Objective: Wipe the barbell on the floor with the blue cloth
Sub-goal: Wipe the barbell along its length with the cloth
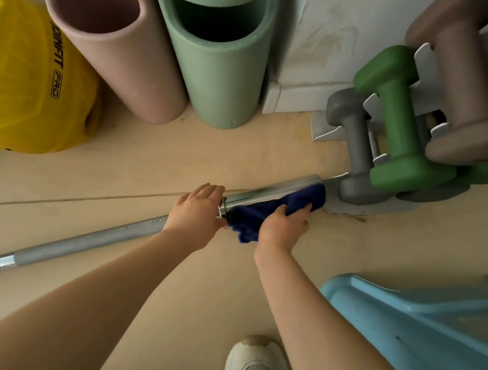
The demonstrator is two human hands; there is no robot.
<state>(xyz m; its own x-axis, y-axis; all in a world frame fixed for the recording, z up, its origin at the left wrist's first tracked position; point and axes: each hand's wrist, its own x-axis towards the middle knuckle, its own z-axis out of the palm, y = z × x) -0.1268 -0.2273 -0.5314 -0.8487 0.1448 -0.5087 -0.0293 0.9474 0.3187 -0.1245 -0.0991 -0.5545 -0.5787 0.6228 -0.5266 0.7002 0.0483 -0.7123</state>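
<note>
A silver barbell (82, 242) lies diagonally on the tan floor, running from the lower left up to its thick sleeve end (269, 192) near the dumbbell rack. My left hand (196, 209) grips the bar right at the sleeve's collar. A dark blue cloth (267, 212) is draped over the sleeve, and my right hand (283, 226) holds it against the metal with curled fingers. The bar under both hands and the cloth is hidden.
A dumbbell rack (365, 209) with grey, green (397, 123) and taupe dumbbells stands just past the sleeve's end. Pink (120, 56) and green (220, 68) foam rollers lean at the back, a yellow ball (28, 81) left. A light blue plastic thing (421, 332) and my white shoe (257, 368) sit at lower right.
</note>
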